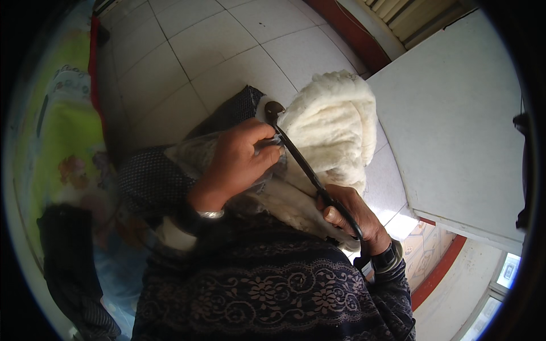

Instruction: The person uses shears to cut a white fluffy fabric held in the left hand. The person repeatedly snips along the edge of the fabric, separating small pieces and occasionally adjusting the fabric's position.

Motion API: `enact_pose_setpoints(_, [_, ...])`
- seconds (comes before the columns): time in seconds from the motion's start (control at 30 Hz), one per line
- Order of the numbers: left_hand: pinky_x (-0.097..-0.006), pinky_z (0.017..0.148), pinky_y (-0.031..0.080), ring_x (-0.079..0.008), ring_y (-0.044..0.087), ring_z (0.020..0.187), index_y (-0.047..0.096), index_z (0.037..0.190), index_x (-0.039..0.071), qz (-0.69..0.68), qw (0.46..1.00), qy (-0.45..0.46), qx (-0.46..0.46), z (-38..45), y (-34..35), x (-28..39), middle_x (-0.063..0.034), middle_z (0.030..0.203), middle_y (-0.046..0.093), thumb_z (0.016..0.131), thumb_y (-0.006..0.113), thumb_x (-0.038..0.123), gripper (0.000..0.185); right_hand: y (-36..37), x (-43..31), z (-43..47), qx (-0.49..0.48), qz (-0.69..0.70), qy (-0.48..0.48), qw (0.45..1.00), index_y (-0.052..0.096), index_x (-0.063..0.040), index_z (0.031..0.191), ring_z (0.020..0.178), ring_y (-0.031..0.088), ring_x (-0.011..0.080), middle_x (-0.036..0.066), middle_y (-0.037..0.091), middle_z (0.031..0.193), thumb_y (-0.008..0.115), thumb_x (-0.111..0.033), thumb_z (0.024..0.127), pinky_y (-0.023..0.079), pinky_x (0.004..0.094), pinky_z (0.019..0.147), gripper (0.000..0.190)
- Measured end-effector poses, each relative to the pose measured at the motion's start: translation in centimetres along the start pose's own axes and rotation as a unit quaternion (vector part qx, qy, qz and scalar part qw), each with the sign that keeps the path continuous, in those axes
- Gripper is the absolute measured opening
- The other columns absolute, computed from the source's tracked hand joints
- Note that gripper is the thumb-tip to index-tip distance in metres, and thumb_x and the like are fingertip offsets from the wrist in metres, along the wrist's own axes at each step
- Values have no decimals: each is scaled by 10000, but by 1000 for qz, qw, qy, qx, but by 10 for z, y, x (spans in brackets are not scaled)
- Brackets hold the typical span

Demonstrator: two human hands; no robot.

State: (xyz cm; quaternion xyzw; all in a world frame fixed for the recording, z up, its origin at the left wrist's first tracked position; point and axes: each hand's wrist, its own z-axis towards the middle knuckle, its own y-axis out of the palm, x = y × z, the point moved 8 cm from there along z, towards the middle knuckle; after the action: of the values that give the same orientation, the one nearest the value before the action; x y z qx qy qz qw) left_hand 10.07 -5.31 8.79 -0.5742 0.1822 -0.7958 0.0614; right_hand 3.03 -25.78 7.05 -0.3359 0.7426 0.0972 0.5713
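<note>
My right hand point(356, 209) grips the lower end of a long, narrow black tool point(300, 160) with a curved handle. The tool slants up and left, its far end close to my left fingertips. My left hand point(239, 157) is in a pinch at the edge of a thin, translucent sheet point(192, 153) lying over my lap. Cream-coloured plush material point(332, 128), folded and fluffy, spreads beyond the tool and down below it. Next to the tool's far end is a rounded dark brown thing point(273, 111), partly hidden, which I cannot identify.
Dark patterned trouser cloth point(153, 179) covers my knee. Pale floor tiles point(213, 47) lie ahead. A large white panel point(452, 123) stands close on the right. To the left is a bright printed cover point(64, 136), with a dark garment point(70, 260) on it.
</note>
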Motion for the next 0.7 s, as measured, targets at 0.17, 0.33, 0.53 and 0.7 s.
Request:
enact_pose_setpoints(0.17, [-256,556,383,-59,444,633,621,892,-35,1,998,-64,-22,0,1,-7,-7,697,525,887,677,30,86,-16,-3,-13,8,-70,19,997,553,14,753,617,440,216,106,451,628,668,-708,813,401,395,582,734])
enact_pose_setpoints(0.33, [-235,564,396,-39,460,644,652,919,-33,-122,985,-124,-12,-8,3,-24,28,721,554,902,679,38,78,-37,-11,-20,34,-57,-7,998,575,7,741,544,439,199,72,439,580,703,-692,794,368,371,512,713])
enact_pose_setpoints(0.53, [-220,621,435,-40,503,702,679,965,-36,-187,978,-87,-23,-13,4,-27,19,783,601,916,692,71,118,-37,9,2,60,14,93,994,594,2,751,531,487,115,10,467,591,635,-663,880,395,282,474,679])
enact_pose_setpoints(0.7, [-223,657,462,-55,540,736,686,986,-45,-226,963,-142,-33,-22,1,-34,6,811,626,899,728,81,159,-39,11,-3,65,69,113,989,623,24,855,527,507,90,5,496,639,624,-673,881,420,238,458,698])
